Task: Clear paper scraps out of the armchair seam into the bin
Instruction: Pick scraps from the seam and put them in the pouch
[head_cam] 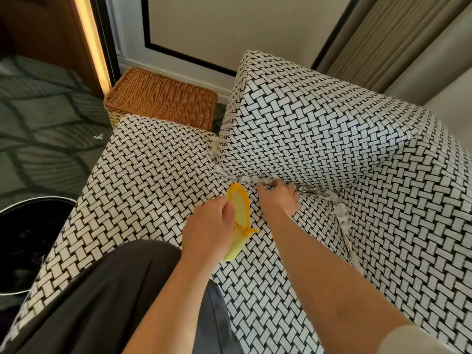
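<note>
The bin (35, 202) sits far left. The left hand (207, 232) grips a yellow scoop (240, 213). The right hand (278, 199) digs bent fingers into the seam (348, 241); whether it pinches anything, I cannot tell. Scraps (338, 211) line the seam and look light, soft and easily torn, so they are probably best pinched in clumps.

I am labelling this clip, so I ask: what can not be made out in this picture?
Head view:
Right hand: fingers end inside the seam among paper scraps; grip unclear.
Bin: cut by the left edge, inside too dark.
Yellow tool: partly covered by the left hand; its kind unclear.
</note>
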The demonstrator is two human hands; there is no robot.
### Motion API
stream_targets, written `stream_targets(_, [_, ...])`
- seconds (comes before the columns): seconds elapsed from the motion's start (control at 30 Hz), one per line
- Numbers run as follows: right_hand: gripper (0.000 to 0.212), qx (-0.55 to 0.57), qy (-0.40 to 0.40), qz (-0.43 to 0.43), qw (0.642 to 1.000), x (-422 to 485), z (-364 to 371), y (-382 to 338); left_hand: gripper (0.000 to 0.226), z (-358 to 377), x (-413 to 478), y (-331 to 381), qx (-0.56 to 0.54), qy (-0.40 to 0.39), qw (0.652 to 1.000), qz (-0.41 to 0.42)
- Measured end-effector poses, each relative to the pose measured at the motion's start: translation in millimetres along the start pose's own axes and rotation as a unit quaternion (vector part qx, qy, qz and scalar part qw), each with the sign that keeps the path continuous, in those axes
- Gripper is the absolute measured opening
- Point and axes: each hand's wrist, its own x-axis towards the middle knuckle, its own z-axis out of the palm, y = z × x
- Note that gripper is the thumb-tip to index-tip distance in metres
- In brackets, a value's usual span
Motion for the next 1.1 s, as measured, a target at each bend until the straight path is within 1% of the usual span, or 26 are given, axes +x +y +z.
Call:
stream_targets(0.1, [0.052, -0.007, -0.007, 0.002, 1.000, 4, -2, -2, 0.033, 0, 0, 0, -0.007, -0.006, 1.000, -0.007])
stream_targets(0.2, [0.055, -0.022, -0.008, -0.004, 1.000, 4, -1, -3, 0.034, 0, 0, 0, -0.023, -0.010, 1.000, -0.010])
stream_targets(0.33, [0.056, -0.033, -0.005, -0.027, 0.999, 2, -3, -1, 0.035, -1, 0, 1, -0.026, -0.010, 1.000, -0.013])
stream_targets(0.5, [0.061, -0.075, -0.032, -0.076, 0.994, 6, -8, 5, 0.035, -1, 0, 3, -0.027, -0.016, 0.999, -0.016])
stream_targets(0.6, [0.061, -0.109, -0.057, -0.090, 0.988, 7, -11, 5, 0.034, -3, -1, 5, -0.024, -0.018, 0.999, -0.012])
stream_targets(0.73, [0.059, -0.120, -0.045, -0.089, 0.988, 4, -10, 3, 0.034, -3, -2, 4, -0.029, -0.014, 0.999, -0.018])
stream_targets(0.8, [0.054, -0.099, -0.028, -0.097, 0.990, 3, -8, 4, 0.034, -2, -1, 3, -0.031, -0.012, 0.999, -0.019])
stream_targets(0.9, [0.039, -0.029, 0.018, -0.131, 0.991, -1, -2, 10, 0.033, -1, 1, 2, -0.042, -0.014, 0.999, -0.020])
stream_targets(1.03, [0.028, 0.082, 0.070, -0.182, 0.977, -9, 6, 19, 0.034, -1, 2, 2, -0.051, -0.019, 0.998, -0.023])
stream_targets(1.1, [0.024, 0.136, 0.081, -0.189, 0.969, -18, 8, 23, 0.034, -2, 1, 3, -0.052, -0.021, 0.998, -0.025])
